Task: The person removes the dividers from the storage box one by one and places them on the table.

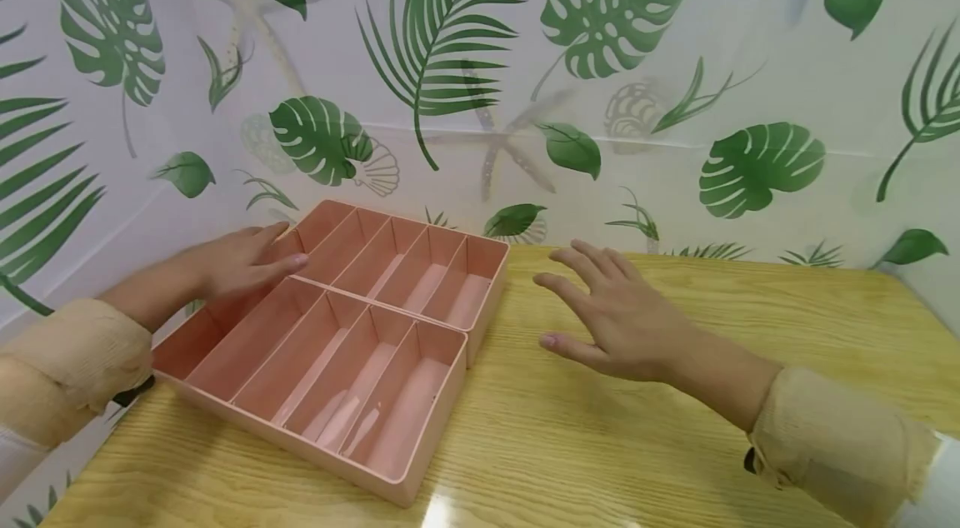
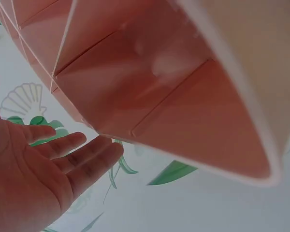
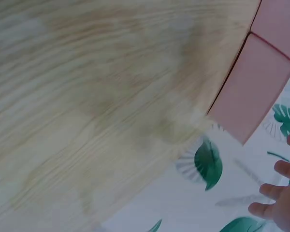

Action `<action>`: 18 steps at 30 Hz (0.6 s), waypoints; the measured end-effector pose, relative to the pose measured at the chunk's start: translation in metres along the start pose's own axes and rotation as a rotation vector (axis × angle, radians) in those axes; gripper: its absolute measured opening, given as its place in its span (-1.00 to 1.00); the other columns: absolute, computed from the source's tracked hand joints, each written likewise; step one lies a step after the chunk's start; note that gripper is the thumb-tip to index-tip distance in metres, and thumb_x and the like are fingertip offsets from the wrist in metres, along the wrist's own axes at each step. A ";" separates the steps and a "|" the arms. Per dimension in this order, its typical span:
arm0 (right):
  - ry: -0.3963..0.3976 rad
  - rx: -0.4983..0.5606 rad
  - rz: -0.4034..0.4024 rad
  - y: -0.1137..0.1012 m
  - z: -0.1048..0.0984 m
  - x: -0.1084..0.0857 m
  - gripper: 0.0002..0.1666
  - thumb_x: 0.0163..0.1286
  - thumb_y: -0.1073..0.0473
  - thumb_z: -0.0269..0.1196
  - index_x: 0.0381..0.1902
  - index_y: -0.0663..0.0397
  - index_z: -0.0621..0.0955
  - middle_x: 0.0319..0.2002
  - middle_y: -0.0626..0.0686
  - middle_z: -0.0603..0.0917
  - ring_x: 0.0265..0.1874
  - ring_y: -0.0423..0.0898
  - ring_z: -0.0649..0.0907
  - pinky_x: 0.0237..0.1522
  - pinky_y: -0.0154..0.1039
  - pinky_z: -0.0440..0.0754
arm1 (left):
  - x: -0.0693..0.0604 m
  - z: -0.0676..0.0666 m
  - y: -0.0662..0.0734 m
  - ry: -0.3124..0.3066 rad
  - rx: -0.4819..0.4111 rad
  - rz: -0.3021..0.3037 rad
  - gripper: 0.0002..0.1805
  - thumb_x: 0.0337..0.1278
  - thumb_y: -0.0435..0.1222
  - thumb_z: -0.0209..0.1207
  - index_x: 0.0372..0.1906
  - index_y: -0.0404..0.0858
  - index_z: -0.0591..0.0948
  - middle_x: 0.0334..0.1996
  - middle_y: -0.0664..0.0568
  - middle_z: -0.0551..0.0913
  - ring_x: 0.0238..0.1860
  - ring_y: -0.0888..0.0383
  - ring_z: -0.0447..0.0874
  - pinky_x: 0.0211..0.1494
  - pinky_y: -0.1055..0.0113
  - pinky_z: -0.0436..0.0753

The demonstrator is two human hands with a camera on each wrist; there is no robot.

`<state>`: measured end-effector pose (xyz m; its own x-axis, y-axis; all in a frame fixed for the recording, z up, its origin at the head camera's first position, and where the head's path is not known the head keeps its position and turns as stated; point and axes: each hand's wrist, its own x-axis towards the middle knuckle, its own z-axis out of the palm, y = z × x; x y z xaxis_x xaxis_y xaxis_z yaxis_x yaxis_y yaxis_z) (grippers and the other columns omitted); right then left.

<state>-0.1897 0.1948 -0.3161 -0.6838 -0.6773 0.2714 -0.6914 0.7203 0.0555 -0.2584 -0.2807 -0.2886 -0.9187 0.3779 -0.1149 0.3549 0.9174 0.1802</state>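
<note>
Two pink divided boxes stand end to end on the table, the near box and the far box. Each has several long compartments, and no contents show in those I can see into. My left hand is at their left side, near where they meet, its fingers extended. In the left wrist view its fingertips lie along the outer edge of a pink box; whether they touch it I cannot tell. My right hand hovers right of the far box, fingers spread and slightly bent, holding nothing.
The wood-grain table extends to the right of the boxes and in front of them. Behind it hangs a white cloth printed with green leaves, starfish and shells, which also covers the left side.
</note>
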 end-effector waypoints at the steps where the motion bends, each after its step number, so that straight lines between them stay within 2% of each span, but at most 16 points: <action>1: 0.013 0.025 -0.017 -0.004 0.002 0.004 -0.22 0.41 -0.35 0.09 0.41 -0.06 0.37 0.43 0.17 0.31 0.46 0.22 0.25 0.41 0.24 0.20 | 0.001 0.000 0.001 -0.006 0.008 -0.005 -0.06 0.46 0.19 -0.18 0.49 -0.56 0.05 0.37 -0.58 0.25 0.40 -0.48 0.21 0.40 -0.32 0.25; 6: 0.063 0.164 -0.059 -0.023 0.009 0.027 -0.29 0.39 -0.27 0.15 0.32 0.03 0.46 0.31 0.14 0.45 0.33 0.13 0.45 0.33 0.14 0.39 | 0.007 0.000 0.006 -0.043 0.054 -0.063 0.02 0.41 0.29 -0.24 0.50 -0.54 0.02 0.38 -0.56 0.25 0.40 -0.45 0.23 0.34 -0.33 0.31; 12: 0.057 0.208 -0.128 -0.048 0.018 0.054 -0.41 0.37 -0.25 0.17 0.09 0.09 0.59 0.07 0.02 0.63 0.14 0.01 0.58 0.29 -0.02 0.46 | 0.016 -0.001 0.008 -0.103 0.107 -0.154 0.10 0.35 0.38 -0.33 0.40 -0.63 0.15 0.29 -0.57 0.36 0.30 -0.44 0.39 0.14 -0.28 0.50; 16: 0.004 0.190 -0.121 -0.065 0.024 0.074 -0.55 0.36 -0.23 0.18 -0.20 0.03 0.64 -0.26 -0.05 0.66 -0.19 -0.08 0.61 0.02 -0.12 0.54 | 0.026 -0.001 0.003 -0.150 0.112 -0.186 0.06 0.41 0.32 -0.36 0.26 -0.70 0.29 0.18 -0.60 0.44 0.19 -0.45 0.49 0.09 -0.23 0.54; 18: -0.048 0.151 -0.131 -0.071 0.028 0.086 -0.63 0.36 -0.17 0.18 -0.37 0.00 0.61 -0.44 -0.08 0.60 -0.37 -0.11 0.56 -0.13 -0.14 0.53 | 0.030 0.002 -0.001 -0.173 0.083 -0.201 0.03 0.45 0.27 -0.36 0.26 -0.75 0.25 0.20 -0.65 0.38 0.22 -0.49 0.44 0.19 -0.24 0.48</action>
<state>-0.2061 0.0813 -0.3238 -0.5936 -0.7725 0.2255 -0.7998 0.5975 -0.0585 -0.2862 -0.2695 -0.2941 -0.9312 0.1963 -0.3071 0.1877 0.9805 0.0574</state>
